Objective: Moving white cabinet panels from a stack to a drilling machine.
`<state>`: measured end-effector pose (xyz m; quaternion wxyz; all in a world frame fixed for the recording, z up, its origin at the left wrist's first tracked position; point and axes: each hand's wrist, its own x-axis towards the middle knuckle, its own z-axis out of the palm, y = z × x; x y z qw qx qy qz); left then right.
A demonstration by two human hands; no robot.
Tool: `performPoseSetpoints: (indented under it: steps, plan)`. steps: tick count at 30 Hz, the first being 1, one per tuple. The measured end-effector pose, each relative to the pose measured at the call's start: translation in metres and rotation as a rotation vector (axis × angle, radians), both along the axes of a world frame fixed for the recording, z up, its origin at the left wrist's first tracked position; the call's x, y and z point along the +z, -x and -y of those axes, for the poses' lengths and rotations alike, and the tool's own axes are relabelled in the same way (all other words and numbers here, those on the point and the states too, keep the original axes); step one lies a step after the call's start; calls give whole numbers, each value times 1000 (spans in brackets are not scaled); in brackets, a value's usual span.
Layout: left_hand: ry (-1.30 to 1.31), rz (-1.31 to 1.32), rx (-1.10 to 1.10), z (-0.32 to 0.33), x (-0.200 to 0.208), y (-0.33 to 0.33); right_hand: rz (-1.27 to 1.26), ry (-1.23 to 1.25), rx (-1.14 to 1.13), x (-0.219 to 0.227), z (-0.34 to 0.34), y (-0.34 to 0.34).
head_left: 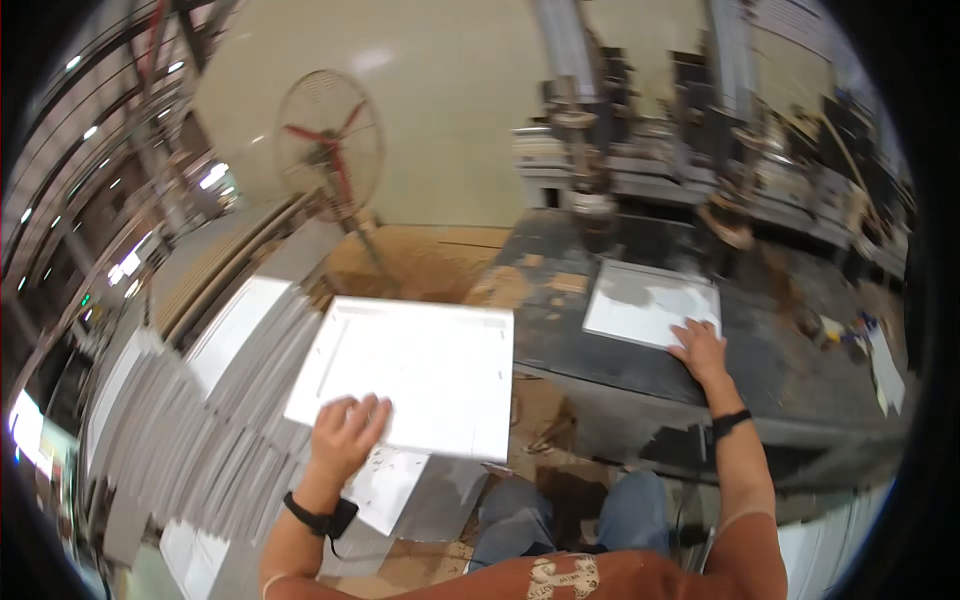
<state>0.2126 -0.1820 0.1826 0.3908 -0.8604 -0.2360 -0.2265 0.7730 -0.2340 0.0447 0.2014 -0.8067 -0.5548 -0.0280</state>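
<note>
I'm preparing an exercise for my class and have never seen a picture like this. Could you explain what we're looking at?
There is no robot here. A fisheye camera on a person's head looks down, so straight edges bend toward the rim. The person's left hand has its fingers over the near edge of a large white panel; any grip underneath is hidden. The right hand touches a smaller-looking white panel lying on a dark worktable, beneath machinery. More panels are stacked at left, and a fan stands behind.
</note>
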Motion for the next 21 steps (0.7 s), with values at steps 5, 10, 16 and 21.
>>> performPoseSetpoints:
  steps: [5, 10, 16, 21]
  plan:
    - [-212, 160, 325, -58, 63, 53, -2, 27, -16, 2, -9, 9]
    - [-192, 247, 706, -125, 82, 133, -15, -46, -15, 21, -8, 33]
    - [-43, 289, 976, -144, 46, 155, 69, -226, 79, 65, 104, -15]
    - [-96, 324, 809, -152, 46, 176, 406, -223, -484, 57, 351, -126]
